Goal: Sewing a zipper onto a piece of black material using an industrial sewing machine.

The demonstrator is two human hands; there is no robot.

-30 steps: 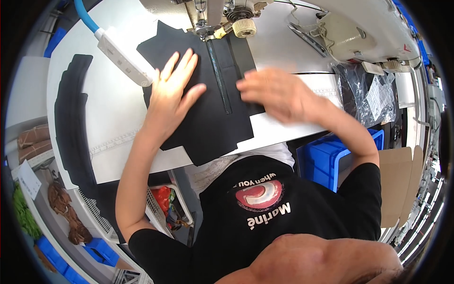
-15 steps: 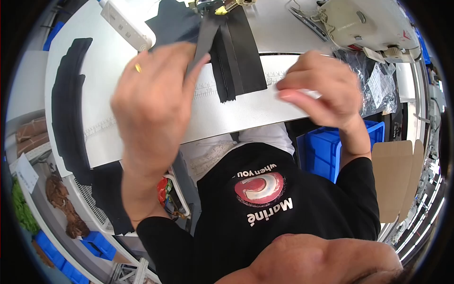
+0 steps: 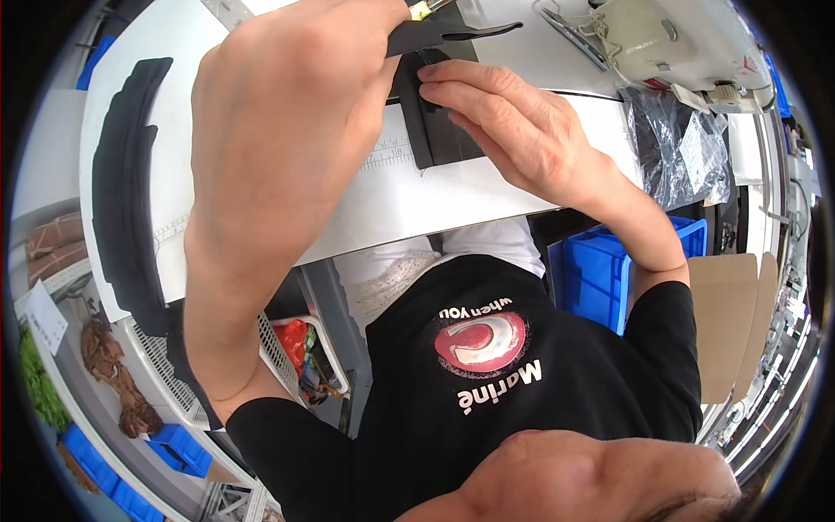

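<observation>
My left hand [image 3: 296, 113] reaches to the top of the table, its fingers closed round a dark fabric strip [image 3: 461, 33] whose free end points right. What its far fingertips touch is hidden. My right hand [image 3: 522, 130] lies just to the right, with fingers together and fingertips pinching the top of a black fabric piece [image 3: 448, 148]. That piece lies flat over the table edge ruler, its lower end toward me. The yellow-marked metal part [image 3: 421, 10] of the sewing machine shows just beyond my left hand.
A stack of black fabric strips [image 3: 126, 191] lies on the white table's left side. At right are an off-white machine body [image 3: 678, 43], tweezers [image 3: 574, 39] and a clear plastic bag [image 3: 674, 143]. Below stand a blue crate [image 3: 596, 270], a cardboard box [image 3: 722, 322] and a white basket [image 3: 335, 348].
My left hand has moved up and forward with the strip, which now points right. My right hand has come left onto the black fabric, and the zipper seen before is now covered.
</observation>
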